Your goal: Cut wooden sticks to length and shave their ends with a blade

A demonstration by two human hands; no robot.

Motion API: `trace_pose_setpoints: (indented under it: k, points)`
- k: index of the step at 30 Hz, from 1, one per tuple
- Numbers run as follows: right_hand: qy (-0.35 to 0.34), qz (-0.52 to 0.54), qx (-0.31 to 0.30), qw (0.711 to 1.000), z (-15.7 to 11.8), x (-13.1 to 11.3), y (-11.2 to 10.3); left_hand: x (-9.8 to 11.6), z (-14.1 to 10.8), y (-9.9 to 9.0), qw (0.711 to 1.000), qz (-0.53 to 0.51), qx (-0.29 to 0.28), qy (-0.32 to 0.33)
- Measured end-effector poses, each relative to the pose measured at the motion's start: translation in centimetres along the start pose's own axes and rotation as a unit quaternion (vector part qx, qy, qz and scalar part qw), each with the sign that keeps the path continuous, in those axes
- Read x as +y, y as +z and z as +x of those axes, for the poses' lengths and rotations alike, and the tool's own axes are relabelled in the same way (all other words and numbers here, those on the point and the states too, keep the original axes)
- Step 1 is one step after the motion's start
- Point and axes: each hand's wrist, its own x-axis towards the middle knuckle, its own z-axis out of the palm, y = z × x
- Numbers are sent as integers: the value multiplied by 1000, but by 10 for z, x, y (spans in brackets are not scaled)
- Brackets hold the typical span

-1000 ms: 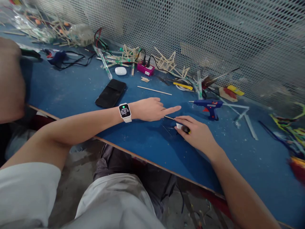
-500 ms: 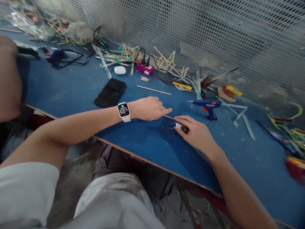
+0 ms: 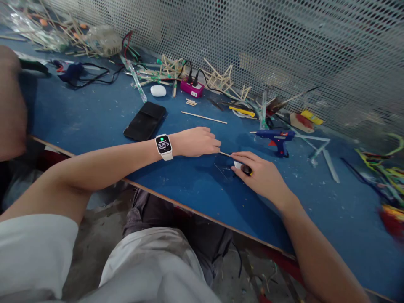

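A thin, pale wooden stick point(image 3: 225, 154) bridges the gap between the hands at the blue worktop point(image 3: 195, 185), long axis running left to right, neither hand nearer. Left hand point(image 3: 202, 142) curls at one side, pinch hidden; right hand point(image 3: 259, 171) grips a small white-and-black object point(image 3: 237, 164), fingertips meeting the stick.

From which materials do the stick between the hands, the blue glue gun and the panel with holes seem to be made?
The stick looks like matt, bare wood or bamboo: pale, without shine. The glue gun seems smooth plastic: evenly blue, moulded-looking body. The panel is probably dull metal: grey, with regular holes.
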Motion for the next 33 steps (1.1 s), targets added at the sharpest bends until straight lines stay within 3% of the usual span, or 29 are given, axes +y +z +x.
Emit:
trace_pose_setpoints:
  k: [15,33]
  points:
    - [1,19,-10,1000,1,-3,-5,1,1,-2,999,13,-36,-2]
    - [-3,22,-11,1000,2,-5,-7,-2,-2,2,999,26,-19,9]
